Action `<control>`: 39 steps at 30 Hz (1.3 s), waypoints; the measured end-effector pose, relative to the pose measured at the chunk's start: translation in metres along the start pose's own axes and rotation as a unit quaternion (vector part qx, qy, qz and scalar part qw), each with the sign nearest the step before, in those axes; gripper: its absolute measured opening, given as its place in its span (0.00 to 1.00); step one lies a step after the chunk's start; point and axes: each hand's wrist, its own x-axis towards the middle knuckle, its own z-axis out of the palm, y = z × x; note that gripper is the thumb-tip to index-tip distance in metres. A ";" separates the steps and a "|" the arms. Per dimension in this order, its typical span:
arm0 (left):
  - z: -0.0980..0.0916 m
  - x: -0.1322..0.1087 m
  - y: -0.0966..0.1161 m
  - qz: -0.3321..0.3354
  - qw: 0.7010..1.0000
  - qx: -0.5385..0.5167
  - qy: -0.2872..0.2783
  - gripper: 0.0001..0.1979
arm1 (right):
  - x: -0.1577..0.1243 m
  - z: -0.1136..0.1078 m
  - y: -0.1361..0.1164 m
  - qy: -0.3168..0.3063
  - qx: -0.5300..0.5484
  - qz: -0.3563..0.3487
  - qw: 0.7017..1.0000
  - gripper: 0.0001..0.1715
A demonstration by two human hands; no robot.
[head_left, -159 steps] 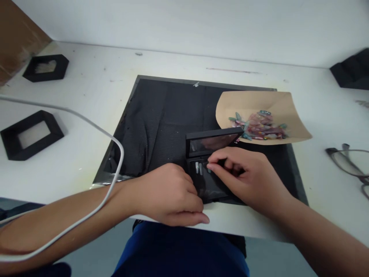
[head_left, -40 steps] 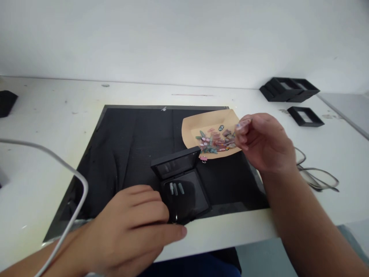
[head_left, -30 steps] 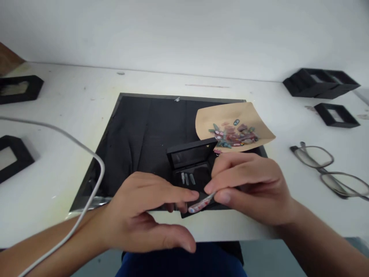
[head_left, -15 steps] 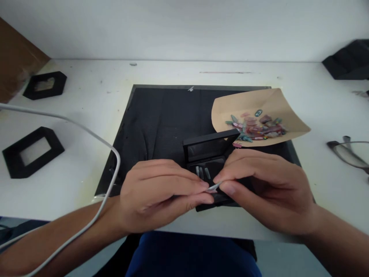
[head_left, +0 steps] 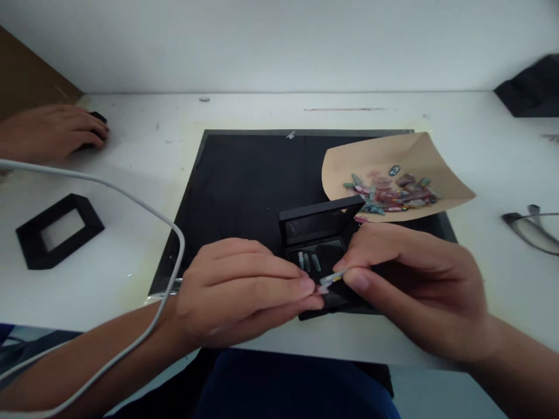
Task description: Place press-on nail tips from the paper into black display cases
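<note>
Over an open black case with a clear window in its lid, my two hands meet. Thumb and fingertip of my right hand pinch a pale grey press-on nail with a yellow spot. My left hand is closed, its fingertips pressed on a small pinkish piece that touches or nearly touches the nail; what it is I cannot make out. Inside the case lie three slim grey-green nails side by side. Behind it, a brown paper sheet bears a pile of colourful nails.
A black mat lies under the case. At left are a black hexagonal frame, a white cable passing over my left forearm, and another person's hand on a black object. Eyeglasses rest at right.
The nail in my right hand now shows more of its face, with a yellow spot, and that hand has shifted slightly right. Another person's hand has come in at the far left, over the back frame.
</note>
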 end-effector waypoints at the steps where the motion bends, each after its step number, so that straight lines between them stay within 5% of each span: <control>1: 0.000 0.000 0.000 0.002 1.000 0.001 -0.001 0.06 | -0.001 -0.001 0.000 0.011 0.000 0.004 1.000 0.05; 8: -0.001 -0.003 0.000 0.006 1.000 -0.018 0.001 0.07 | -0.006 -0.007 0.000 0.057 0.001 0.039 0.998 0.07; 16: -0.006 -0.011 -0.004 0.022 0.998 -0.050 -0.017 0.15 | -0.002 -0.012 0.002 -0.066 -0.147 -0.039 0.986 0.07; 24: -0.007 -0.007 -0.002 -0.013 0.997 -0.073 -0.017 0.05 | -0.005 -0.012 0.013 -0.156 -0.293 -0.079 0.940 0.07; 31: -0.003 -0.008 -0.003 -0.022 0.992 -0.119 0.019 0.09 | -0.007 -0.014 0.016 -0.191 -0.360 0.008 0.913 0.11; 39: 0.001 -0.009 -0.005 -0.022 0.994 -0.107 -0.001 0.11 | -0.006 -0.016 0.021 -0.166 -0.420 0.087 0.888 0.11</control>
